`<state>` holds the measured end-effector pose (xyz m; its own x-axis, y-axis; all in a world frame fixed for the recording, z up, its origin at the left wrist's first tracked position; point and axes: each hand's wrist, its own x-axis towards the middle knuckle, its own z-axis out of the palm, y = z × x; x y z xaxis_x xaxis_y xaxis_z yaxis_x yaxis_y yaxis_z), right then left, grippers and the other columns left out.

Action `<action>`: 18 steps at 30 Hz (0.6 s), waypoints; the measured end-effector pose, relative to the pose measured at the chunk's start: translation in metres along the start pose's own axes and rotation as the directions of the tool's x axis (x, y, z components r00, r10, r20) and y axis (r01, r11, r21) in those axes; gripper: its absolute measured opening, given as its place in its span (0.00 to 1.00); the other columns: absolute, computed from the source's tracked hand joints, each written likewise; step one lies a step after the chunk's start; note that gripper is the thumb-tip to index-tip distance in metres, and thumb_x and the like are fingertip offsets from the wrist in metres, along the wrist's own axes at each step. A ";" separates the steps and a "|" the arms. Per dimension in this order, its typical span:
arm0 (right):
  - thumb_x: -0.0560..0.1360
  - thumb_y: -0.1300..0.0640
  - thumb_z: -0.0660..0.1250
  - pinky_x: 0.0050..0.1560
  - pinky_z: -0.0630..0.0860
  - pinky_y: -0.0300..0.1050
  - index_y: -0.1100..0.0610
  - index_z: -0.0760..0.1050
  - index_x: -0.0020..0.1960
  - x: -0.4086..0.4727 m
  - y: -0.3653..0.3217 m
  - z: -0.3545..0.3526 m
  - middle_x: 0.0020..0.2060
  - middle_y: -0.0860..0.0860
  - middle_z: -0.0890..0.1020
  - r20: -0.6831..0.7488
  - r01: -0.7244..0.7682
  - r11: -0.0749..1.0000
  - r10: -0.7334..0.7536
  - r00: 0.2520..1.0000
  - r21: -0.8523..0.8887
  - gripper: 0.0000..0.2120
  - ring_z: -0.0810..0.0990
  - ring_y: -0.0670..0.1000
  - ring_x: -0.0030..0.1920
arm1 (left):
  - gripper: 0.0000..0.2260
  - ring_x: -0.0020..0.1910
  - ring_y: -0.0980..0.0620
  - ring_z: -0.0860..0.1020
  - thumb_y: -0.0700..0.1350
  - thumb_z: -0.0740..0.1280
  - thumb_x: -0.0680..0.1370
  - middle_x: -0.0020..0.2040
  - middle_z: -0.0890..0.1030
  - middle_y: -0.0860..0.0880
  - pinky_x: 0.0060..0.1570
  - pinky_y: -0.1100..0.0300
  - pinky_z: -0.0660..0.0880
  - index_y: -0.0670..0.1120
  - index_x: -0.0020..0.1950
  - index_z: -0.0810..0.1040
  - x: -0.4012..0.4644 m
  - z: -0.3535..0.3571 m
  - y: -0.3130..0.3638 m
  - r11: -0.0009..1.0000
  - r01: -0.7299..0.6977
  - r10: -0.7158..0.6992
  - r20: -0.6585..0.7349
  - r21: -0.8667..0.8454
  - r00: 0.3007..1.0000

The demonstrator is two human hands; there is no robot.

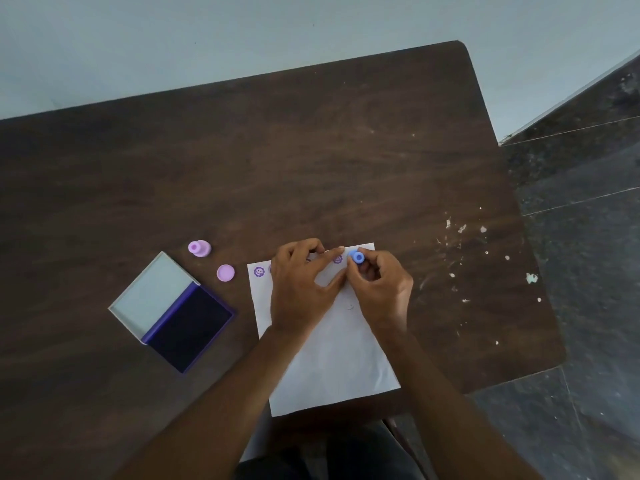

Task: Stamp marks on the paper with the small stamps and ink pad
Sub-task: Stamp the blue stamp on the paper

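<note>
A white sheet of paper (pixel 332 358) lies on the brown table, with purple smiley marks (pixel 259 271) along its top edge. My right hand (pixel 381 289) pinches a small blue stamp (pixel 358 257) upright near the paper's top right corner. My left hand (pixel 301 282) rests flat on the paper's upper part, its forefinger reaching toward the blue stamp and covering some marks. The open ink pad (pixel 188 325), dark purple with a pale lid (pixel 152 294) folded back, sits to the left. A pink stamp (pixel 200 248) and its pink cap (pixel 225 273) stand above the pad.
The dark wooden table (pixel 311 150) has white paint flecks (pixel 464 230) on its right side. Its right edge drops to a dark tiled floor (pixel 588 237). A pale wall (pixel 242 36) runs behind the far edge. My lap shows below the near edge.
</note>
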<state>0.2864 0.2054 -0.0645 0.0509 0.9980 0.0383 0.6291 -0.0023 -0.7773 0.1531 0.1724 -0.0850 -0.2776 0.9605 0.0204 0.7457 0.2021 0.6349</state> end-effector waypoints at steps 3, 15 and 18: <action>0.69 0.61 0.76 0.39 0.75 0.26 0.62 0.80 0.44 0.001 0.002 0.001 0.36 0.54 0.83 0.000 0.008 1.000 -0.008 1.000 -0.003 0.07 0.78 0.43 0.34 | 0.16 0.55 0.54 0.72 0.60 0.69 0.74 0.54 0.79 0.54 0.53 0.56 0.73 0.55 0.59 0.83 0.000 0.001 0.000 1.000 0.004 -0.004 0.002 -0.004 1.000; 0.69 0.61 0.76 0.42 0.73 0.23 0.63 0.80 0.43 0.002 0.001 0.003 0.37 0.55 0.83 0.022 0.017 1.000 -0.017 1.000 -0.015 0.07 0.78 0.44 0.35 | 0.16 0.54 0.52 0.73 0.60 0.71 0.74 0.54 0.80 0.53 0.52 0.56 0.74 0.55 0.58 0.83 0.000 0.001 0.000 1.000 -0.001 0.001 -0.004 0.004 1.000; 0.69 0.61 0.76 0.40 0.73 0.24 0.63 0.79 0.43 0.003 0.000 0.004 0.36 0.54 0.83 0.031 0.022 0.999 -0.021 0.999 -0.024 0.07 0.78 0.44 0.35 | 0.16 0.54 0.52 0.74 0.59 0.71 0.73 0.54 0.80 0.53 0.52 0.55 0.74 0.55 0.58 0.83 0.001 0.002 0.000 1.000 0.005 -0.005 -0.008 0.004 1.000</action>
<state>0.2833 0.2084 -0.0669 0.0132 0.9993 0.0348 0.6487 0.0180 -0.7608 0.1537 0.1733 -0.0863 -0.2859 0.9580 0.0238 0.7469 0.2072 0.6319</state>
